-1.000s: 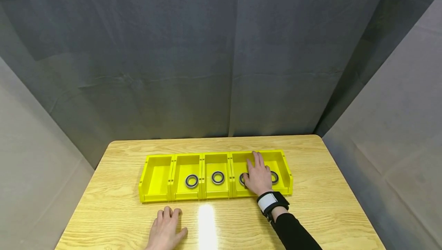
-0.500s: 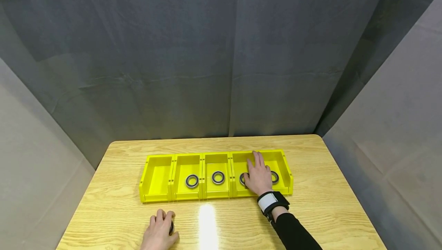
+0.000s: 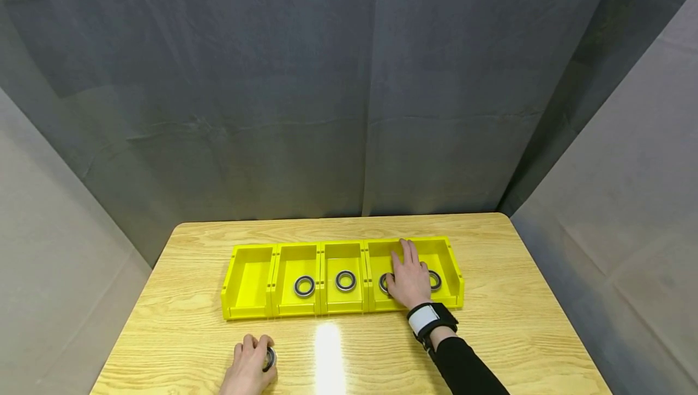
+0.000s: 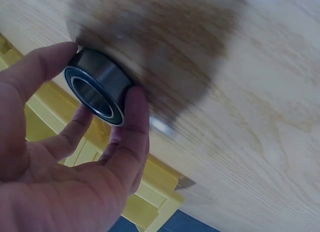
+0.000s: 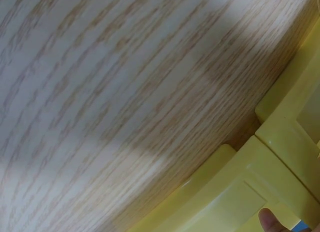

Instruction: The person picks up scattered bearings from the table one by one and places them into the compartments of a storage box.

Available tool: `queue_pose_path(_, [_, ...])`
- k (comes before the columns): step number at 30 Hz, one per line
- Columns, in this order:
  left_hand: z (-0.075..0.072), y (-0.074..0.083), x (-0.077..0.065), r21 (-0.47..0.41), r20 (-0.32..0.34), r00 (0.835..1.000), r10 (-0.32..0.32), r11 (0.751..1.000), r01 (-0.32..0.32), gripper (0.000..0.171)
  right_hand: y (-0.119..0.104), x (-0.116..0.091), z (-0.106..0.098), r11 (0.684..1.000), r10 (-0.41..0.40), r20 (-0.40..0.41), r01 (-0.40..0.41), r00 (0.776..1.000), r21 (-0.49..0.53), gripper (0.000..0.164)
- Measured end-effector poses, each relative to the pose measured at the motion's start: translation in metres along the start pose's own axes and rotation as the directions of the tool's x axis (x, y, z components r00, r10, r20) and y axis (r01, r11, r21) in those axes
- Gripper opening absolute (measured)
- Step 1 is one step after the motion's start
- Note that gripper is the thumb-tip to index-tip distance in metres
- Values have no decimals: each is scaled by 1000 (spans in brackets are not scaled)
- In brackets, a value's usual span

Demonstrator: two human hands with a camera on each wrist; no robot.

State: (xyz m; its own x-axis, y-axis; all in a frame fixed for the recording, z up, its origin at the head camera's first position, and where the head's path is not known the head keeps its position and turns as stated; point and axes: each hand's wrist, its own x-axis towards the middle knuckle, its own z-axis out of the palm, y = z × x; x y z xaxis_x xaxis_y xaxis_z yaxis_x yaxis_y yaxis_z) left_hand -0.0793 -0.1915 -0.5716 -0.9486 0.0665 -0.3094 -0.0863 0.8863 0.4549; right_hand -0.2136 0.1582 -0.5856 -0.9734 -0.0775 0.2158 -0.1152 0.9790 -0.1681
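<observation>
My left hand (image 3: pixel 246 366) is near the table's front edge and pinches a ball bearing (image 3: pixel 269 358). In the left wrist view the bearing (image 4: pixel 103 75) has a shiny steel outer ring and a dark seal. It is tilted, held between the thumb and fingers (image 4: pixel 135 112). My right hand (image 3: pixel 411 281) lies in the wide right-hand compartment of the yellow bin row, fingers extended toward the back wall. One bearing (image 3: pixel 383 285) shows partly by its thumb, another bearing (image 3: pixel 435 280) on its right. What lies beneath the palm is hidden.
The yellow bin row (image 3: pixel 295 309) stands across the wooden table (image 3: pixel 180 298). A bearing (image 3: pixel 304 286) lies in the second compartment from the left, and another bearing (image 3: pixel 345 281) in the third. Grey curtains (image 3: pixel 272 110) enclose the back and sides.
My left hand has drawn slightly left, and a bearing has come into view between its thumb and fingers. The right hand stays in the right-hand compartment.
</observation>
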Motion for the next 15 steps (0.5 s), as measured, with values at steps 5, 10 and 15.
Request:
queue_pose_path(5, [0, -1, 1, -2, 16, 1000, -5, 1000, 5, 35, 0, -1, 0, 1000, -10, -21, 10, 1000, -11, 50])
queue_pose_path(10, [0, -3, 1, 0, 12, 1000, 5, 1000, -5, 35, 0, -1, 1, 1000, -16, -22, 15, 1000, -14, 51])
queue_pose_path(15, [0, -2, 2, 17, 12, 1000, 5, 1000, -5, 36, 0, -1, -1, 1000, -11, -21, 11, 1000, -19, 51])
